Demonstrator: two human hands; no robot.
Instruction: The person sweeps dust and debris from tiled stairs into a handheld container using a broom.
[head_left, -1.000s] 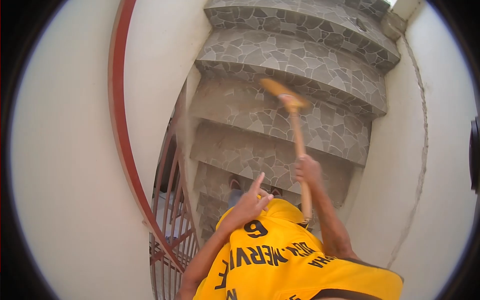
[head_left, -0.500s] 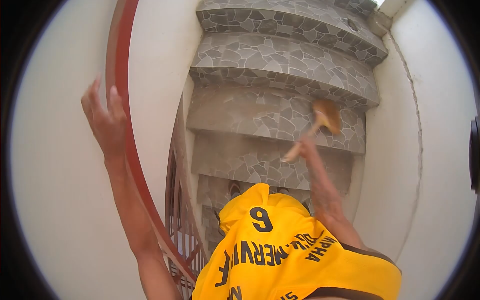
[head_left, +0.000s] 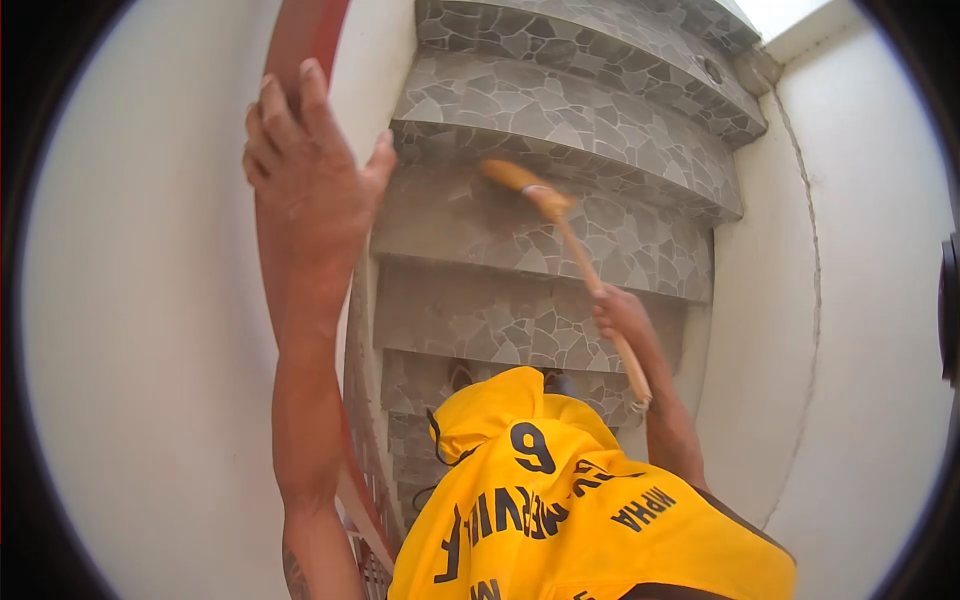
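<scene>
My right hand is wrapped round the wooden handle of a short-handled brush. The brush's orange-yellow head is over the left part of a stair tread, where a dusty brown patch shows. Beyond my grip the handle's end reaches back beside my forearm. On the left, my left hand is open, fingers stretched forward and thumb apart, lying over the red handrail and hiding part of it.
Stone-patterned steps curve up ahead. A white wall with a long crack stands at right, and another pale wall at left. Red railing bars run down beside my left arm. My yellow shirt fills the lower middle.
The brush head has swung from the right side of the tread to the left. My left hand has moved right and forward, now over the handrail.
</scene>
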